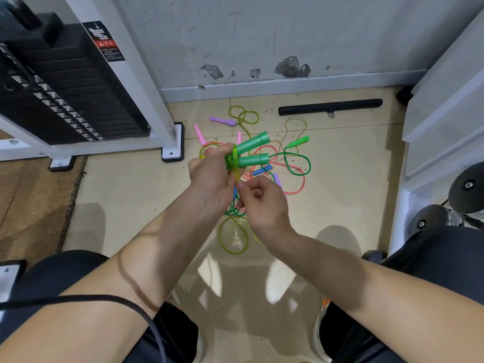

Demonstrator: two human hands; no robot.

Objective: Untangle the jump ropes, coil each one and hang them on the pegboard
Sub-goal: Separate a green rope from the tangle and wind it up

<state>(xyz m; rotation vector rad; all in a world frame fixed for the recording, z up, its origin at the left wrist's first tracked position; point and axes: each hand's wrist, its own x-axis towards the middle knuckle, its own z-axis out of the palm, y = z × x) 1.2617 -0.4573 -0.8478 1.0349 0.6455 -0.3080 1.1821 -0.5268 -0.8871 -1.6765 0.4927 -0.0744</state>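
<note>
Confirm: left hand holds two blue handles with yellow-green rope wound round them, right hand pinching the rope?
Wrong on colour: the head view shows the two handles in the left hand are green, not blue. The yellow-green rope is wound round them and the right hand pinches it.

Two mint-green handles [252, 149] wear a wrap of see-through yellow-green rope [234, 159]. On the glossy beige floor [353, 205] the tangle mixes dark green rope [301, 163], salmon-pink rope [297, 188] and a tan rope [296, 121], faint enough that I may misjudge it. A lilac handle [222, 121] lies at the tangle's eleven o'clock, a pink handle [199, 134] at ten, a blue handle [262, 169] mid-pile. The bar [330, 106] at one o'clock is black. The wall [262, 35] is grey-white with dark mottled chips.
</note>
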